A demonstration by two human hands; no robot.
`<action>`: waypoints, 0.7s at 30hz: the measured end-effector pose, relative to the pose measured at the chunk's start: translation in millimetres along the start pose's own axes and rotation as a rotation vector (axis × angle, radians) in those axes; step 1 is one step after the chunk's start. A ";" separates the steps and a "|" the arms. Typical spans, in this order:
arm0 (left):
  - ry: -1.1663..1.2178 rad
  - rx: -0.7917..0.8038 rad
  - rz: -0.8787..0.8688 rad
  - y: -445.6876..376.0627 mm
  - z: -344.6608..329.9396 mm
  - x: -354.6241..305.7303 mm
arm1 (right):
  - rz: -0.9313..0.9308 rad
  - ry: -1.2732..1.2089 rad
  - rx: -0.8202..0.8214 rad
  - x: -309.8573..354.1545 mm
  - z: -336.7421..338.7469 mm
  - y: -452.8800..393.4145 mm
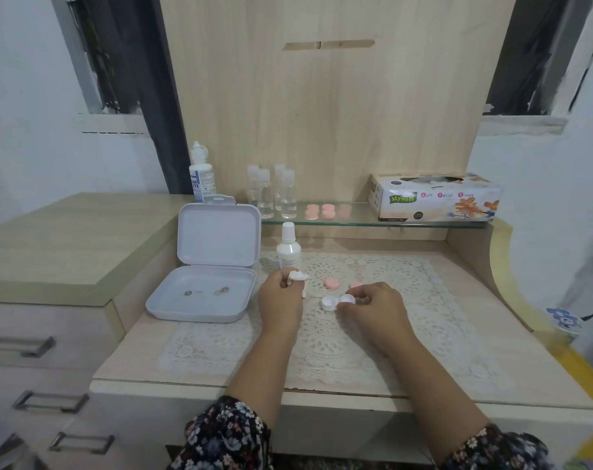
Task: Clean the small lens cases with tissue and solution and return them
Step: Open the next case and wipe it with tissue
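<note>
Lens case (337, 301) lies on the lace mat (407, 286), long axis left-right. Our right hand (373, 308) pinches its right cup. Our left hand (279, 300), just left of the case, grips a wadded tissue (296, 277). Open left cup faces the tissue. Two pink caps (331, 283) sit just behind the case, seemingly loose. Open room right of the case; box (203, 296) far left.

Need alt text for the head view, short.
Over a lace mat, the left hand holds a crumpled white tissue while the right hand grips an open white lens case; two pink caps lie beyond.
</note>
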State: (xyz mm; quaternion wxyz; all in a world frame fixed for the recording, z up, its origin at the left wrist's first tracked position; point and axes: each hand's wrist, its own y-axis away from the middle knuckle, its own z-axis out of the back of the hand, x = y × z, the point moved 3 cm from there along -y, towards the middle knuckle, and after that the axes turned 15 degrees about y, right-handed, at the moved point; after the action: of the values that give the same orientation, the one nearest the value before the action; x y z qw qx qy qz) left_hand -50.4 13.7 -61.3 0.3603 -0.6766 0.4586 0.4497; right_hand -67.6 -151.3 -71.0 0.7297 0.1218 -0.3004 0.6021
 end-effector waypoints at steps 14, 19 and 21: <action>-0.029 0.157 0.216 2.8 4.2 -13.8 | -0.391 -1.060 0.130 -6.2 7.2 -0.7; -0.058 0.203 0.260 13.9 18.3 -21.9 | -0.396 -0.892 0.124 1.6 18.9 -1.5; -0.061 0.210 0.255 19.5 26.2 -28.0 | -0.317 -0.765 0.026 5.4 24.6 -1.1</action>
State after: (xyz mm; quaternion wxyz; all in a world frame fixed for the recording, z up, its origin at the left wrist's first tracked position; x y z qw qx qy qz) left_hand -80.9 39.3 -45.3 0.3828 -0.5575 0.5742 0.4615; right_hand -73.2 -160.5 -48.1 0.6475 0.3909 -0.5200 0.3970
